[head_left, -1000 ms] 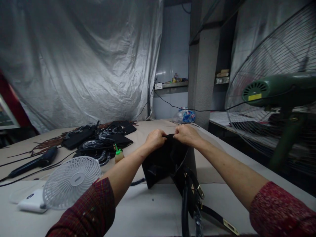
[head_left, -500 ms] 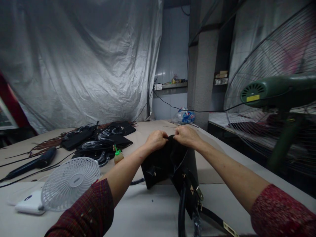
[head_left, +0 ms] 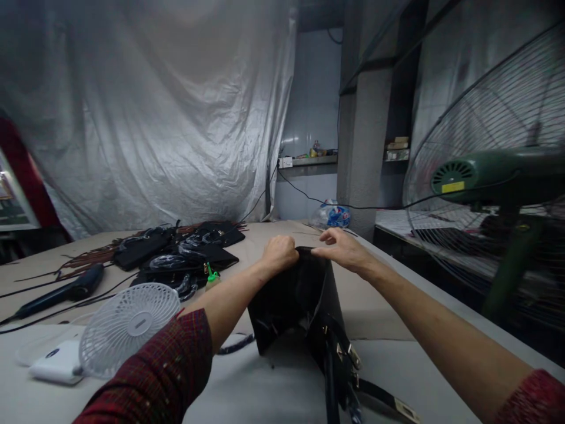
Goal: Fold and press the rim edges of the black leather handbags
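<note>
A black leather bag (head_left: 286, 300) stands on the table (head_left: 384, 306) in front of me, its straps with metal buckles (head_left: 348, 359) trailing toward me. My left hand (head_left: 279, 254) is curled into a fist around the bag's far top edge. My right hand (head_left: 342, 248) pinches the same edge just to the right, thumb and fingers pressed on the leather. The two hands sit close together, a short gap between them.
A small white desk fan (head_left: 128, 327) sits at left on a white base. Behind it lie a green-capped glue bottle (head_left: 212, 277), a pile of black bag pieces (head_left: 180, 253) and a dark handheld tool (head_left: 66, 292). A large green floor fan (head_left: 489, 176) stands at right.
The bag's top edge has been raised and pulled slightly apart. My right hand has loosened from a fist into a pinch. The view has tilted a little.
</note>
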`<control>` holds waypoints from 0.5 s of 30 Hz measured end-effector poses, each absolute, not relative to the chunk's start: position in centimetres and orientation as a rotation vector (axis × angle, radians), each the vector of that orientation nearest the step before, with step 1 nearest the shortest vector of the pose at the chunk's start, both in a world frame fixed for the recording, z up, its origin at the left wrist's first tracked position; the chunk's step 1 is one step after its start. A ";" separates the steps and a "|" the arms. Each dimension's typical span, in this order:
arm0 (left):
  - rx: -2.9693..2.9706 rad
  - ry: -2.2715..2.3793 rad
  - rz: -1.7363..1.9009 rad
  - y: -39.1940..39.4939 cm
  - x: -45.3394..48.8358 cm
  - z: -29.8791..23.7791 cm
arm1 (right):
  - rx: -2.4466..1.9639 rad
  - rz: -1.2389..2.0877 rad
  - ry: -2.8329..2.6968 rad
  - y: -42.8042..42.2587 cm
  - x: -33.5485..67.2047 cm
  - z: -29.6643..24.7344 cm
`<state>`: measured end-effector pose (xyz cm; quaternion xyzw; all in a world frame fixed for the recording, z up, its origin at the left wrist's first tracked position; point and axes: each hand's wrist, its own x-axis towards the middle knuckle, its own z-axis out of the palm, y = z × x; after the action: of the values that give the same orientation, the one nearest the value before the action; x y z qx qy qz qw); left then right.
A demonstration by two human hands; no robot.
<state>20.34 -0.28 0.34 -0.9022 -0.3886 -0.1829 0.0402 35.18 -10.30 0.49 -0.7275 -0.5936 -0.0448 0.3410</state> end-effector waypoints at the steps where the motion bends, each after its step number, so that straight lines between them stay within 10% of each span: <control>1: -2.755 -1.217 -0.548 -0.1 20.0 0.5 | -1.887 -0.035 -1.495 -10.7 34.8 0.4; 15: -2.555 -1.653 -0.454 4.8 15.1 0.4 | -1.492 -0.149 -1.739 -21.1 24.2 -5.2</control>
<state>15.15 4.79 0.44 -0.8300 -0.5369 -0.1476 0.0323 24.23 -21.05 -5.21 -0.5925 -0.6908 -0.0591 0.4102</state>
